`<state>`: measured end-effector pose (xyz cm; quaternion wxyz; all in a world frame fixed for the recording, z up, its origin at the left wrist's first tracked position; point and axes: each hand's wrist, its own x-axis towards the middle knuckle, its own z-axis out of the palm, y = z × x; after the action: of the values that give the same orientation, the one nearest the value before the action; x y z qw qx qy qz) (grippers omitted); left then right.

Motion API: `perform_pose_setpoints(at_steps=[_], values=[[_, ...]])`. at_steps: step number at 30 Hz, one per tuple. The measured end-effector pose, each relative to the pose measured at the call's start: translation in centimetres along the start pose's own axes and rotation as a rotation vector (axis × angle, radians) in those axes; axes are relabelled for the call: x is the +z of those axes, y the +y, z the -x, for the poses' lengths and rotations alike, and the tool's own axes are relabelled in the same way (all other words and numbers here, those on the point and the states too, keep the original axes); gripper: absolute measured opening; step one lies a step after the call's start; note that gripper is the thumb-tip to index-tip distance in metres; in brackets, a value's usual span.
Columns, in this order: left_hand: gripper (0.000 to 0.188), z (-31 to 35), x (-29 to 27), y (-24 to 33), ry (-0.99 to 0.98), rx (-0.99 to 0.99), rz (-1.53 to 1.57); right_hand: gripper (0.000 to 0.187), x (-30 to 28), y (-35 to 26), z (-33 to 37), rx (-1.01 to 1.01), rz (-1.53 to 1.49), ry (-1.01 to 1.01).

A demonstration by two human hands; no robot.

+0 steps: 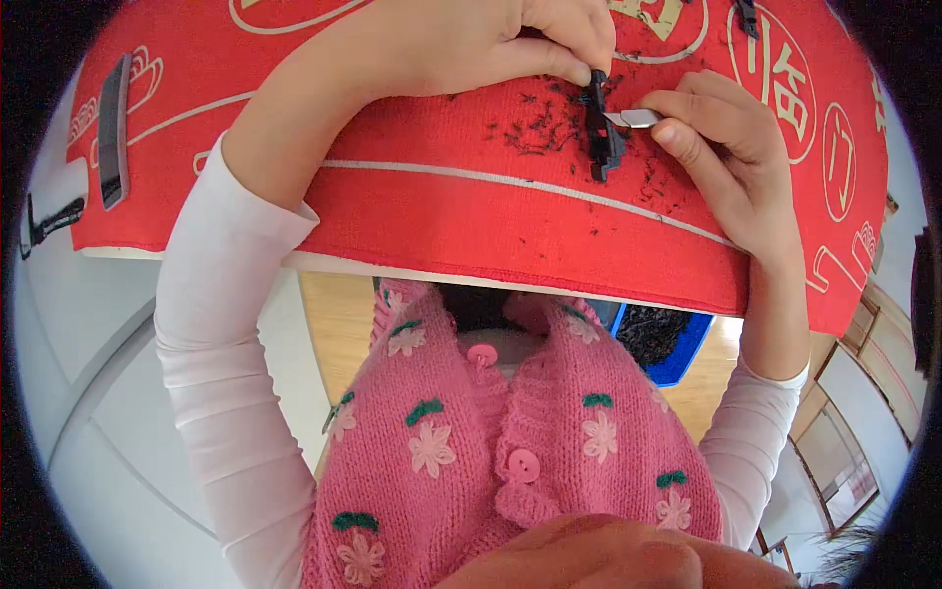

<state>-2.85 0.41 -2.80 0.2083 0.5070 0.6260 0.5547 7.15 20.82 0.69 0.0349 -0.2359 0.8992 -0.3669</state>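
A narrow black plastic part (600, 133) stands out over the red mat, its upper end pinched between the thumb and fingers of my left hand (535, 44). My right hand (721, 137) grips a small knife with a short silver blade (633, 119). The blade's tip touches the right side of the black part, or comes very close to it. Thin black shavings (538, 126) are scattered on the mat to both sides of the part.
The red mat (422, 221) with pale printed characters covers the table. A dark flat phone-like slab (116, 133) lies at its left, near a black clip-like thing (54, 221). Below the table edge, a blue bin (693, 350) holds many black pieces. Another black piece (748, 18) lies at the top right.
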Motion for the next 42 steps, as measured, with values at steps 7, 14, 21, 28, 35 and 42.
perform_pose_setpoints(at_steps=[7, 14, 21, 28, 35, 42], values=[[0.004, 0.0, -0.2, 0.1, -0.003, 0.022, -0.055, 0.011, 0.5, 0.3, -0.1, -0.059, 0.082, 0.104], [0.003, -0.3, -0.6, -0.4, -0.067, 0.125, -0.139, 0.015, -0.2, -1.0, -0.2, 0.071, -0.083, 0.103], [0.005, -1.1, -0.8, 1.3, -0.031, 0.263, -0.317, 0.016, -0.7, -2.2, 0.2, 0.265, -0.221, 0.348], [0.014, 0.4, 2.0, 4.4, 0.201, 0.124, -0.438, 0.014, -1.8, -1.5, 0.6, 0.283, -0.402, 0.31], [0.014, 0.7, 3.6, 5.9, 0.274, -0.103, -0.391, 0.009, -1.1, -2.0, 0.9, 0.329, -0.505, 0.194], [0.015, 0.4, 4.3, 5.8, 0.317, 0.066, -0.559, 0.005, -0.1, -1.9, 0.7, 0.17, -0.5, 0.204]])
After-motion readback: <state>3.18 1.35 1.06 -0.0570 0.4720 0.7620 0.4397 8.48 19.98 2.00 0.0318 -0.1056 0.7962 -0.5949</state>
